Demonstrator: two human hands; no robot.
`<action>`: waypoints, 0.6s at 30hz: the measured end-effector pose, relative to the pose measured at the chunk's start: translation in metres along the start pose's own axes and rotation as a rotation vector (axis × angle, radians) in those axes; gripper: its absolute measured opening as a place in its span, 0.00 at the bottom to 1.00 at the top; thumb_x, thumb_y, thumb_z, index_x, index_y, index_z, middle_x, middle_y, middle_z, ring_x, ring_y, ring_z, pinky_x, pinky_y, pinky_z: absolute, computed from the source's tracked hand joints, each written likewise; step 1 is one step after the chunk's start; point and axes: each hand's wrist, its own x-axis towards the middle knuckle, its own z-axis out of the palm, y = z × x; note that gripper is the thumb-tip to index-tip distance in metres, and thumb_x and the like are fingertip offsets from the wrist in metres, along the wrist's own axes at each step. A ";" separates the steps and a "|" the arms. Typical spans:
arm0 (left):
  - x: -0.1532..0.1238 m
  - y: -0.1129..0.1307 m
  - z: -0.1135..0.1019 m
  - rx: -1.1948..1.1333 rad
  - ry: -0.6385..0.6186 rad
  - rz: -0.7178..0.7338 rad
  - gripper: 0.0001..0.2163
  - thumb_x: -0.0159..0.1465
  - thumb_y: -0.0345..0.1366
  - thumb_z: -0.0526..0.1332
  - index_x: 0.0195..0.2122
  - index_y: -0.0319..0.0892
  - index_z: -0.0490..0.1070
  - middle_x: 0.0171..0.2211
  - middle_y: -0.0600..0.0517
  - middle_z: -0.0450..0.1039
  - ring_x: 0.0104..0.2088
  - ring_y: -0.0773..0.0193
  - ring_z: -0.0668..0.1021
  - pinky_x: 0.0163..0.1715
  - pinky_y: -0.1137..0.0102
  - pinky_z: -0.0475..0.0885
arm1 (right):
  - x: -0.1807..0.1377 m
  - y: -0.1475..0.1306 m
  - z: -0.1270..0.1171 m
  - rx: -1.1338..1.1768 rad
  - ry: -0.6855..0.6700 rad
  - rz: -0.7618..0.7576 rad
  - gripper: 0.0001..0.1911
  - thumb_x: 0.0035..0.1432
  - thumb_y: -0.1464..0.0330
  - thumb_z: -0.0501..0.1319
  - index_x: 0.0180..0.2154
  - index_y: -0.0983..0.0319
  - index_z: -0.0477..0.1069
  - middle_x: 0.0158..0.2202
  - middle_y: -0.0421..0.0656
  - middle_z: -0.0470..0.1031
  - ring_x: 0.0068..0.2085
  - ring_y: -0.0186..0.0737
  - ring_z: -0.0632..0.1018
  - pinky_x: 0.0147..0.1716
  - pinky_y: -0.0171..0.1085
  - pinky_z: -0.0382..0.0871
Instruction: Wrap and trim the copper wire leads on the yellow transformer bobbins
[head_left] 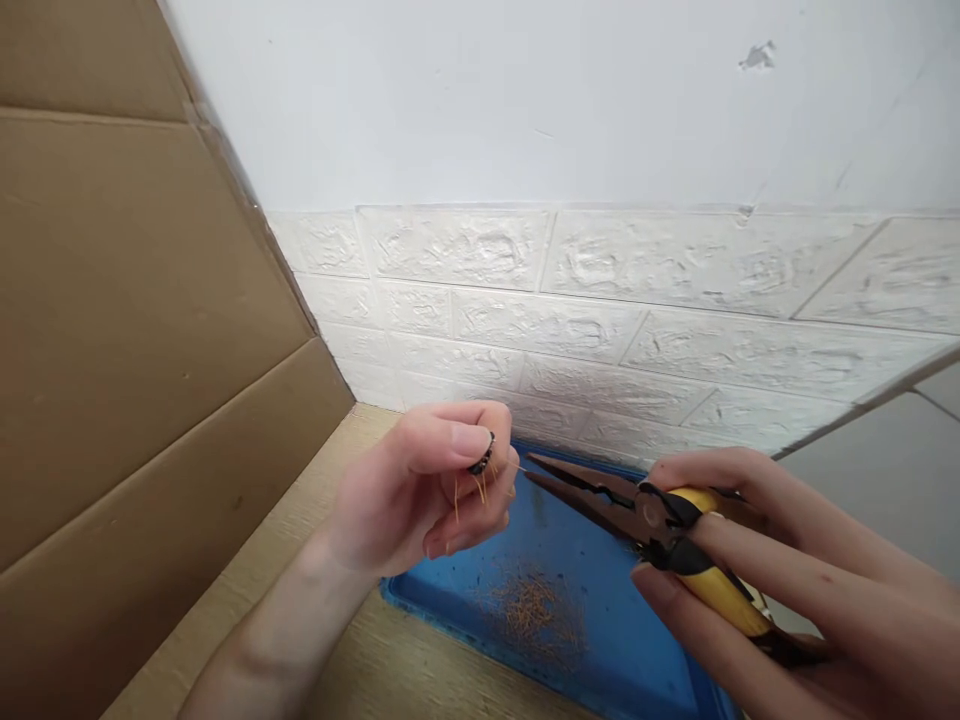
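Pinched between the thumb and fingers of my left hand (427, 480) is a small dark round part with thin copper-coloured wires (482, 463) sticking out of it. Several of the wires hang down, and one points right. My right hand (780, 570) is wrapped round the yellow-and-black handles of a pair of long-nose pliers (652, 512). The jaws are slightly apart, their tips close to the end of the wire that points right. Whether the tips touch that wire I cannot tell.
Below my hands a blue tray (622, 650) lies on a wooden tabletop (352, 640), with a pile of thin wire pieces (534, 612) in it. A cardboard panel (135, 300) stands at the left. Behind is a white brick-patterned wall (480, 250).
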 end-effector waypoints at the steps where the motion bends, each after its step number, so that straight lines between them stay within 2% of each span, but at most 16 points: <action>1: 0.000 0.000 0.000 0.005 0.005 0.004 0.25 0.70 0.46 0.69 0.22 0.45 0.56 0.13 0.60 0.56 0.12 0.74 0.53 0.14 0.76 0.50 | 0.000 -0.002 0.001 -0.002 0.001 -0.004 0.14 0.71 0.52 0.71 0.37 0.51 0.82 0.45 0.47 0.86 0.46 0.54 0.90 0.37 0.42 0.87; 5: -0.001 0.001 0.002 0.049 0.046 0.012 0.25 0.68 0.46 0.71 0.22 0.45 0.58 0.13 0.59 0.57 0.13 0.74 0.55 0.14 0.76 0.51 | -0.009 0.001 -0.003 -0.033 -0.005 -0.030 0.11 0.71 0.54 0.72 0.37 0.51 0.81 0.45 0.47 0.86 0.43 0.52 0.89 0.35 0.41 0.86; 8: -0.002 0.001 0.003 0.077 0.091 -0.019 0.22 0.66 0.46 0.72 0.23 0.45 0.62 0.13 0.60 0.58 0.13 0.74 0.55 0.14 0.76 0.50 | -0.018 0.009 -0.011 -0.071 -0.027 -0.108 0.04 0.72 0.62 0.69 0.41 0.49 0.77 0.48 0.42 0.83 0.35 0.40 0.85 0.38 0.36 0.86; 10: -0.002 0.002 0.004 0.095 0.106 -0.034 0.21 0.64 0.46 0.72 0.23 0.45 0.63 0.12 0.60 0.58 0.12 0.74 0.54 0.13 0.76 0.50 | -0.021 0.014 -0.014 -0.087 -0.047 -0.147 0.04 0.73 0.66 0.67 0.43 0.47 0.76 0.50 0.38 0.82 0.32 0.34 0.81 0.41 0.32 0.86; 15: -0.001 0.006 0.007 0.155 0.160 -0.084 0.18 0.60 0.45 0.71 0.23 0.47 0.63 0.11 0.61 0.56 0.12 0.72 0.53 0.14 0.75 0.50 | -0.018 0.018 -0.013 -0.052 -0.079 -0.183 0.05 0.72 0.67 0.68 0.42 0.48 0.78 0.49 0.36 0.83 0.37 0.34 0.83 0.43 0.30 0.84; 18: 0.000 0.007 0.008 0.161 0.158 -0.093 0.19 0.59 0.46 0.72 0.22 0.47 0.62 0.11 0.61 0.56 0.12 0.72 0.53 0.14 0.74 0.50 | -0.018 0.016 -0.011 -0.027 -0.061 -0.150 0.06 0.72 0.67 0.68 0.40 0.48 0.77 0.49 0.34 0.82 0.37 0.33 0.83 0.43 0.30 0.83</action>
